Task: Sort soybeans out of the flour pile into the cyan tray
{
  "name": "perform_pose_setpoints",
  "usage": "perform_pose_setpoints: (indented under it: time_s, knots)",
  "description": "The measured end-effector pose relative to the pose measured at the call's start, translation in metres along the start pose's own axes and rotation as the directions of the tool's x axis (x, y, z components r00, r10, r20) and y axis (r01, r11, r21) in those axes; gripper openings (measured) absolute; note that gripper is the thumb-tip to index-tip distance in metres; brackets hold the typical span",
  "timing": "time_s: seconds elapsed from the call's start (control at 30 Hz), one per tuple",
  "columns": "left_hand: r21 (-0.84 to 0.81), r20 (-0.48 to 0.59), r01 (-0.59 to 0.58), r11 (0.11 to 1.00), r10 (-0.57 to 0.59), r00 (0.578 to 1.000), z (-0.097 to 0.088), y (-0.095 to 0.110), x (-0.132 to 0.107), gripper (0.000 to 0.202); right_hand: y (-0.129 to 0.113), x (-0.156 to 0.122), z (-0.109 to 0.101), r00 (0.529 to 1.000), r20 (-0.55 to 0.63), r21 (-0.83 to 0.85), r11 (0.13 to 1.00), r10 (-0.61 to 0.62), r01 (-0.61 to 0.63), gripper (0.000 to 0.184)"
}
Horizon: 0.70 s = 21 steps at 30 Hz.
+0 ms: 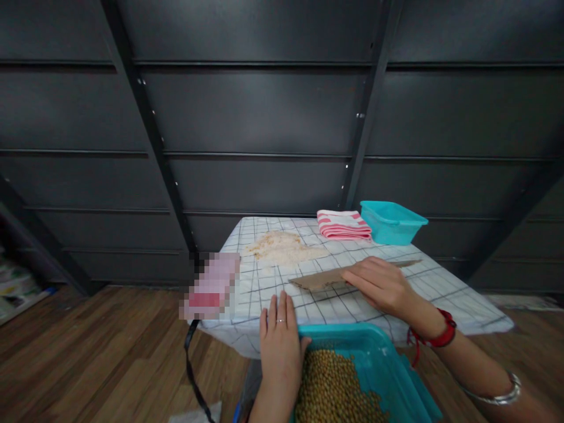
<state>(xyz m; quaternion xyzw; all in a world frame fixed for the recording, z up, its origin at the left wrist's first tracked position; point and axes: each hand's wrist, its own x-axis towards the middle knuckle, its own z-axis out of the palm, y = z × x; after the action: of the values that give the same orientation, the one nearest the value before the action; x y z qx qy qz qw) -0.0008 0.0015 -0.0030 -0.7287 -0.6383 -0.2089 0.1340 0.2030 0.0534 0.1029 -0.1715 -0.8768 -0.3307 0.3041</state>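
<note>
My right hand (382,286) grips a torn strip of brown cardboard (319,279) by its upper edge. The strip stands on edge, slanting across the checked tablecloth (268,289). My left hand (280,343) lies with fingers stretched out over the table's front edge; a ring is on one finger. Its thumb is at the rim of a teal plastic tub (374,333). Small round yellow-brown beans (330,382) fill much of that tub, at the near side of the table. Beyond the cardboard, a pale flour-like powder (284,248) is spread on the cloth, with tan bits in it.
A folded pink-and-white striped towel (343,225) lies at the back right beside a second teal tub (391,222). At the left edge is a pink, blurred-out flat object (211,286) with a black strap (189,358) hanging down. A dark panelled wall (255,111) stands behind the table.
</note>
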Motion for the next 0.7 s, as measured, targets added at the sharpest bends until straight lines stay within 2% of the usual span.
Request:
perform_pose_setpoints:
  time_s: [0.1,0.23,0.4,0.47,0.53,0.63,0.7]
  knots:
    - [-0.004,0.004,-0.003,1.0,0.003,1.0,0.0,0.001,0.0,0.062,0.005,0.005,0.018,1.0,0.01,-0.075,0.997,-0.018,0.019,0.021]
    - [0.003,-0.024,0.019,1.0,-0.018,1.0,0.005,0.0,0.0,0.061,0.024,0.014,0.038,0.999,-0.014,-0.138,0.99,-0.039,0.036,0.022]
    - [0.011,-0.011,-0.011,1.0,0.011,1.0,0.005,-0.001,0.0,0.06,0.05,0.024,0.028,0.998,-0.059,-0.166,0.986,0.016,-0.026,0.024]
    - [0.017,-0.012,-0.013,1.0,0.013,1.0,0.006,-0.001,0.0,0.058,0.06,0.029,0.023,0.995,-0.063,-0.2,0.976,0.081,-0.092,0.022]
    - [0.025,-0.017,-0.015,1.0,0.016,1.0,0.008,0.0,-0.001,0.059,0.069,0.035,0.025,0.978,-0.006,-0.256,0.945,0.21,-0.204,0.022]
    - [0.036,-0.057,0.017,0.999,-0.015,0.998,0.016,0.0,-0.002,0.061,0.077,0.04,0.044,0.907,0.098,-0.344,0.869,0.409,-0.355,0.024]
    - [0.043,-0.074,0.006,0.999,-0.003,0.997,0.02,-0.002,-0.003,0.062,0.079,0.042,0.062,0.886,0.112,-0.36,0.849,0.45,-0.386,0.024]
